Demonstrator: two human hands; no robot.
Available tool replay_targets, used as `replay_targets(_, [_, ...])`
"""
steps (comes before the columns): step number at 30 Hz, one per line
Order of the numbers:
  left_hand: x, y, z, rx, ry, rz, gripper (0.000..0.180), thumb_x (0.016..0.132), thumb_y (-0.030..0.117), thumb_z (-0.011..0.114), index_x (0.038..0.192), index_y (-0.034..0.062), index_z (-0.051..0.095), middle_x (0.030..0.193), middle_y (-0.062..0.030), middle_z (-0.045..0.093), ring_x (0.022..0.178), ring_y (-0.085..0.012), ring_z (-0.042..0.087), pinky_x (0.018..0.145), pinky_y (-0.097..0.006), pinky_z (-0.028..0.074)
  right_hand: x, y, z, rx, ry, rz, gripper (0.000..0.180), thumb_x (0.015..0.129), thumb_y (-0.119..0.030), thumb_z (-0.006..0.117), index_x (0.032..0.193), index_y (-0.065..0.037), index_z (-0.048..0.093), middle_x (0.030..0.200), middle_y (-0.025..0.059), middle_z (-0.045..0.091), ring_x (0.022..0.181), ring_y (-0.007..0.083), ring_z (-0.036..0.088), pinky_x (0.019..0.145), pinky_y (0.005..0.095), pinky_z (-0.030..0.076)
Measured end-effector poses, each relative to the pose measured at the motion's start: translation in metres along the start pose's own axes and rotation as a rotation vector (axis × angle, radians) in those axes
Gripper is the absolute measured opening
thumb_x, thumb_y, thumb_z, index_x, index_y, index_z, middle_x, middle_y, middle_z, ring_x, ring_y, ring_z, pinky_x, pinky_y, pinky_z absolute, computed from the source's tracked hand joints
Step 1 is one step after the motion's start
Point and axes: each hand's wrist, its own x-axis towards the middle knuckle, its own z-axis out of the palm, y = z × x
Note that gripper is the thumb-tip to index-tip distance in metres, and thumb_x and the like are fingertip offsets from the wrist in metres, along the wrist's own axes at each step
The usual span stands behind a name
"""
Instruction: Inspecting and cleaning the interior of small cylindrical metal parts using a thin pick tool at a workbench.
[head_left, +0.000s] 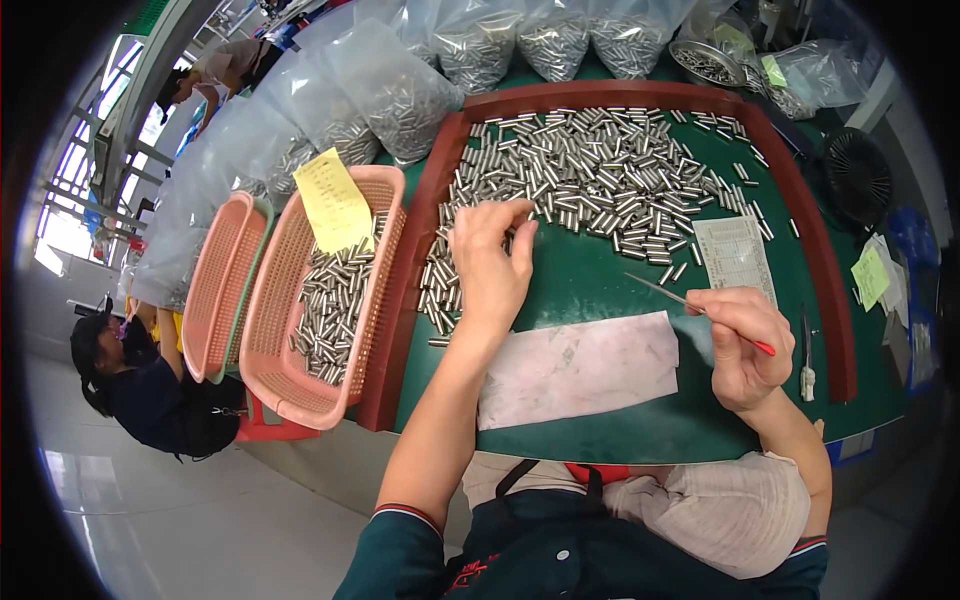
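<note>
Two hands work over the green tabletop (600, 290), and I judge the sorting roughly partway through: a good share of pins sits in a basket, yet far more remain loose.

Nearest me, a pale pink sheet (578, 368) lies flat on the tabletop, with nothing on it. Just beyond it, my right hand (742, 345) has its fingers pressed together around a thin metal pick with a red handle (700, 307), tip pointing left above the bare green. My left hand (490, 262) reaches further out, fingers curled down and touching the short steel pins (590, 185) at the near-left edge of the heap; whether it pinches one I cannot tell.

That heap fills the far half of the red-rimmed tray (420, 230), a column of pins trailing down its left side. Beside the tray, the larger pink basket (330, 300) holds a modest layer of pins plus a yellow note (332, 200); the smaller pink basket (220, 290) left of it looks empty. Farthest off, clear plastic bags (470, 45) bulge with more pins, seemingly untouched stock.
</note>
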Motion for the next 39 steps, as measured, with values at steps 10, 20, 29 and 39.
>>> replay_targets(10, [0.018, 0.018, 0.033, 0.082, -0.307, 0.245, 0.038, 0.074, -0.006, 0.049, 0.112, -0.0005, 0.051, 0.104, -0.0134, 0.051, 0.097, -0.0292, 0.047, 0.083, -0.035, 0.039, 0.0, 0.002, 0.001, -0.002, 0.045, -0.007, 0.011, 0.074, 0.004, 0.061, 0.083, 0.002, 0.054, 0.071, 0.0137, 0.062, 0.061, 0.0234, 0.062, 0.051, 0.0276, 0.049])
replay_targets(20, [0.031, 0.02, 0.045, 0.063, -0.258, 0.363, 0.011, 0.068, 0.0, 0.063, 0.079, 0.0014, 0.06, 0.077, -0.0103, 0.054, 0.076, -0.0276, 0.053, 0.068, -0.036, 0.043, 0.002, 0.001, -0.001, -0.012, 0.055, 0.0, 0.011, 0.074, 0.002, 0.062, 0.082, 0.001, 0.055, 0.071, 0.012, 0.062, 0.061, 0.0233, 0.063, 0.051, 0.0277, 0.049])
replay_targets(29, [-0.009, 0.024, 0.003, -0.962, -0.575, -0.653, 0.014, 0.082, 0.007, 0.059, 0.095, 0.0003, 0.057, 0.081, -0.0025, 0.06, 0.069, -0.0067, 0.053, 0.063, -0.019, 0.043, 0.001, 0.002, -0.004, -0.012, 0.057, -0.033, 0.011, 0.077, -0.001, 0.061, 0.085, 0.0, 0.054, 0.073, 0.0127, 0.063, 0.062, 0.0218, 0.063, 0.049, 0.0266, 0.047])
replay_targets(39, [-0.008, 0.017, -0.001, -1.184, -0.652, -0.822, 0.019, 0.085, 0.008, 0.055, 0.101, -0.0021, 0.057, 0.083, -0.006, 0.061, 0.069, -0.0084, 0.055, 0.066, -0.019, 0.046, 0.0, 0.004, -0.001, -0.009, 0.044, -0.029, 0.011, 0.077, -0.001, 0.061, 0.085, -0.001, 0.054, 0.074, 0.0125, 0.063, 0.063, 0.0219, 0.063, 0.049, 0.0265, 0.047])
